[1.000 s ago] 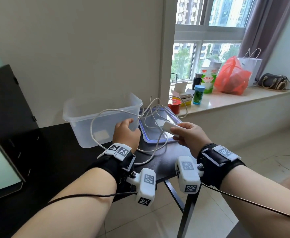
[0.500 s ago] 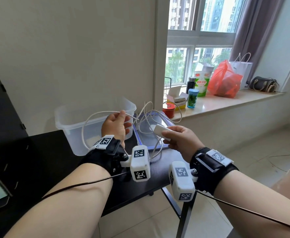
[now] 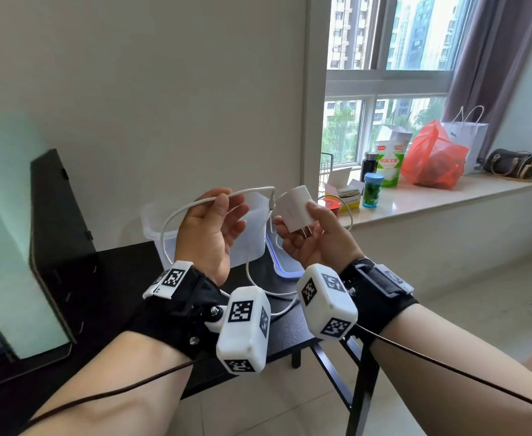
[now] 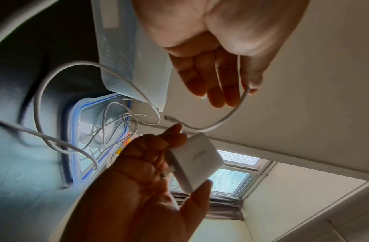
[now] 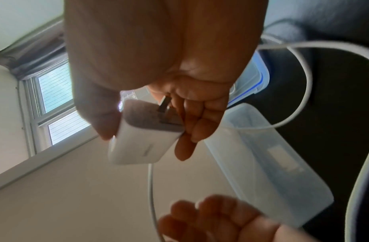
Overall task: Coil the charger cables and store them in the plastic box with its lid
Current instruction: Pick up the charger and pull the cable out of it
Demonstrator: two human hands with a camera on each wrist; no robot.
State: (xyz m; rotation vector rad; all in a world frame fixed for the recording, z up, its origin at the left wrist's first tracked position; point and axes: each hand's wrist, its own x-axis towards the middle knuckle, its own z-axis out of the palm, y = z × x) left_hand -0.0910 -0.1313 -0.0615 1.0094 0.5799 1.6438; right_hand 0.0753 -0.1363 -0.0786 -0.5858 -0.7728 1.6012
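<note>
My right hand [image 3: 308, 234] grips a white charger plug [image 3: 296, 210] [image 5: 142, 140] [image 4: 196, 162], raised above the table with its prongs toward my palm. My left hand [image 3: 217, 218] [image 4: 231, 77] pinches a white cable [image 3: 195, 204] [image 4: 227, 116] between thumb and forefinger close to its connector end, which hangs just left of the plug. The cable loops down to the black table [image 3: 126, 278]. Behind my hands stands the clear plastic box [image 3: 252, 247] [image 5: 262, 163]. Its blue-rimmed lid [image 3: 278, 262] [image 4: 75, 131] lies to the right with more white cable [image 4: 109, 129] heaped on it.
A black panel [image 3: 57, 234] and a pale screen stand at the left of the table. On the windowsill at right sit a red bag [image 3: 434, 158], a green carton [image 3: 390, 165], bottles, a red tub [image 3: 330, 205] and a handbag [image 3: 513, 163].
Both hands have risen from the table to chest height and turned palm-up. The plug came up with my right hand and the cable end with my left. The view has tilted upward.
</note>
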